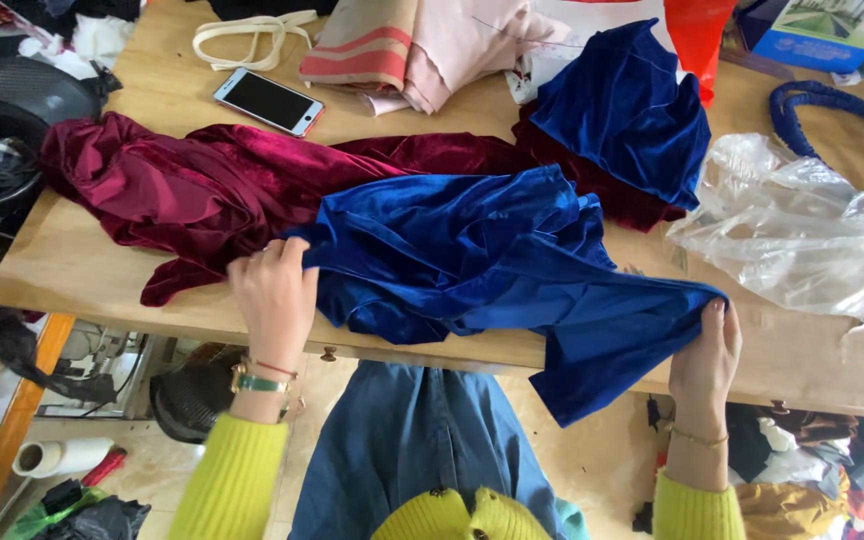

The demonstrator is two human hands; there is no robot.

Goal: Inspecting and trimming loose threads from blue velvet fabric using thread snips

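A blue velvet garment [472,260] lies bunched on the wooden table [72,260], part of it hanging over the front edge. My left hand [274,300] grips its left edge near the table's front. My right hand [704,358] pinches its right corner just past the table edge. Under and behind it spreads a dark red velvet cloth [202,185]. A second blue velvet piece [632,110] sits farther back on the right.
A smartphone [269,101] lies at the back left beside a cream strap [252,35]. Pink and striped fabrics [402,45] are piled at the back. Crumpled clear plastic [802,230] covers the right side. A blue handle loop [832,115] lies far right. Clutter sits on the floor.
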